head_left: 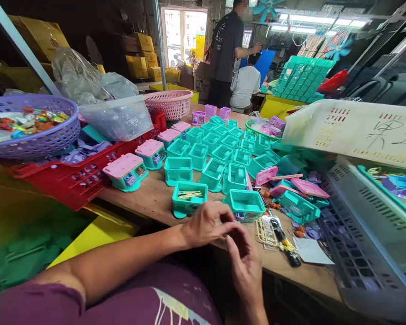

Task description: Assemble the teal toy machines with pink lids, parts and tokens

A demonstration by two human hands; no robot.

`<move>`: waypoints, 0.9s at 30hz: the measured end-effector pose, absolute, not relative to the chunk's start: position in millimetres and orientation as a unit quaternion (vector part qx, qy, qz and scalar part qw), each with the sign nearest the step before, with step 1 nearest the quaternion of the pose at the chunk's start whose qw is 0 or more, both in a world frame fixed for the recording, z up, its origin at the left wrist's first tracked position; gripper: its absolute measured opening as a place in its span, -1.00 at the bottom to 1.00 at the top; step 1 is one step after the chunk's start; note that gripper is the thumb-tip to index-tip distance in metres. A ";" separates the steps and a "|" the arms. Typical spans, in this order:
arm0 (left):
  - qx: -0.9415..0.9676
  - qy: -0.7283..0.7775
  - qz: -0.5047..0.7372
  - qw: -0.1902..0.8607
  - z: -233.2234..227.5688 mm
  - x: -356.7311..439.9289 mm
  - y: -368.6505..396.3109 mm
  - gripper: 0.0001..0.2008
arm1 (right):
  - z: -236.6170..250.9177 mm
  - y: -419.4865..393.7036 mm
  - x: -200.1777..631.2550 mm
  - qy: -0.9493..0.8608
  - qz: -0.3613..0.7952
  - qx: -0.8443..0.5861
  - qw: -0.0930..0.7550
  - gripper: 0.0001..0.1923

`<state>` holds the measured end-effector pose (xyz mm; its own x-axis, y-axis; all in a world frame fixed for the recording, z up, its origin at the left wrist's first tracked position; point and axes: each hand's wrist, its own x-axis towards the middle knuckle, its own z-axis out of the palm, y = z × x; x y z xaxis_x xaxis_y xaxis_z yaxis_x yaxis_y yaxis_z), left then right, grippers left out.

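Observation:
My left hand [208, 224] is closed in a pinch at the front edge of the table, its fingertips meeting those of my right hand [246, 258]. The right thumb and fingers are curled together too. Whatever lies between the fingertips is too small or hidden to make out. Just beyond them stands a teal open plastic box [246, 201] with a sticker on its front. Left of that, another teal box [189, 198] holds several pale yellow sticks. A cream plastic parts frame [266, 231] lies right of my hands, beside a black-handled tool [292, 258].
Rows of teal boxes [211, 149] cover the middle. Pink-lidded boxes [126, 171] line the left, near a red crate [66, 176] and a purple basket [34, 144]. Pink lids [309, 186] lie at right, by a grey crate [357, 243]. Two people are in the background.

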<state>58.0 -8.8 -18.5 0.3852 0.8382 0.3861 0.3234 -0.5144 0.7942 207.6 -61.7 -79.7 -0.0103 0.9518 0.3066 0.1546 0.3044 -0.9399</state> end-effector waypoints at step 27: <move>0.866 0.415 0.200 0.191 -5.7 -82.9 30.6 -0.43 | -60.7 -19.4 134.5 -0.616 0.423 -0.440 0.498 -0.86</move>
